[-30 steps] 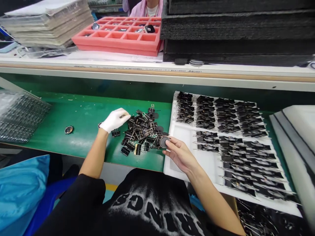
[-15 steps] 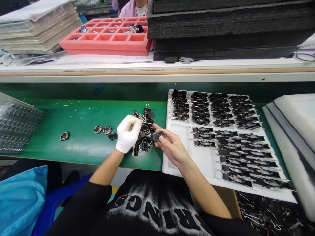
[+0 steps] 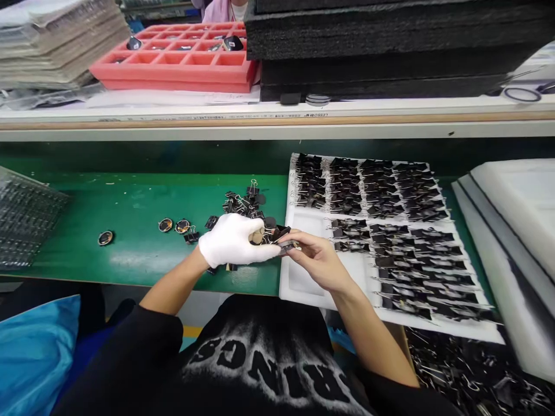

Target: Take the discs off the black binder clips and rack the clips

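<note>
My left hand (image 3: 236, 238), in a white glove, has its thumb stretched against the near edge of a thin round dark part (image 3: 288, 248). Its fingers curve above the pile, and whether they grip anything is partly hidden. With thumb and fingers my bare right hand (image 3: 319, 259) pinches the round part, seen nearly edge-on. A black binder clip (image 3: 281, 232) sits between the two hands, close to my right fingertips; whether it is fastened to the part I cannot tell. More binder clips (image 3: 240, 202) lie heaped behind the glove.
Several round parts (image 3: 165, 225) rest on the green table (image 3: 130, 254). On the right, a white foam tray (image 3: 303, 222) carries rows of clipped parts. A box of binder clips (image 3: 468, 370) stands below it. A shelf (image 3: 173, 132) spans the back, bearing a red compartment tray (image 3: 169, 75) and black foam slabs (image 3: 381, 52).
My left hand has moved right, from over the clips to the round part. The part has tilted edge-on in my right hand, and a binder clip now shows beside it. The view has shifted slightly.
</note>
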A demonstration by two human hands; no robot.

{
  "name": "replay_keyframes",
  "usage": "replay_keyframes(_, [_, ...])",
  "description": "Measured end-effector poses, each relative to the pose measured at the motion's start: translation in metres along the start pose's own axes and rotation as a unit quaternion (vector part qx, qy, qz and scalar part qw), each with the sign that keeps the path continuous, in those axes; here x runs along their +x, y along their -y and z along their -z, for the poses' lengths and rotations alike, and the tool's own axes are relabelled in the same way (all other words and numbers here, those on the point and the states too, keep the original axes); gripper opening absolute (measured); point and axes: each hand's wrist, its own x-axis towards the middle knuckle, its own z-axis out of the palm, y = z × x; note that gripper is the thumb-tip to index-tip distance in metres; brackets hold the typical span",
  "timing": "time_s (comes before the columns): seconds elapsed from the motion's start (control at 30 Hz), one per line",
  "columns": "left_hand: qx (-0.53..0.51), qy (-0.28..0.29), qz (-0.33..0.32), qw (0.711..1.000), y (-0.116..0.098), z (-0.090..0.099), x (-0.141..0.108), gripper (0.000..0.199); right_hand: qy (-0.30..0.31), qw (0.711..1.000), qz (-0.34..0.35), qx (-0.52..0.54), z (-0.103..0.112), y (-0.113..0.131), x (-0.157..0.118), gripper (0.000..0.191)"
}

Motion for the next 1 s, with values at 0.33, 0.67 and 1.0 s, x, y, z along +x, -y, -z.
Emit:
replay_keyframes(0.33, [-0.041, -0.036, -0.072, 0.996, 0.005, -0.007, -0.002, 0.043, -0.093, 0.988, -0.056, 0.107, 0.003, 0.005, -0.005, 0.022])
replay_keyframes(0.67, [-0.142, 0.072, -0.009, 0.987, 0.002, -0.02, -0.003, 0.038, -0.177, 0.974, -0.071, 0.121, 0.002, -0.008, 0.0, 0.032])
replay_keyframes(1.0, [-0.054, 0.019, 0.032, 0.998, 0.033, 0.007, 0.012, 0.035, -0.247, 0.94, -0.071, 0.225, 0.001, -0.01, -0.002, 0.034])
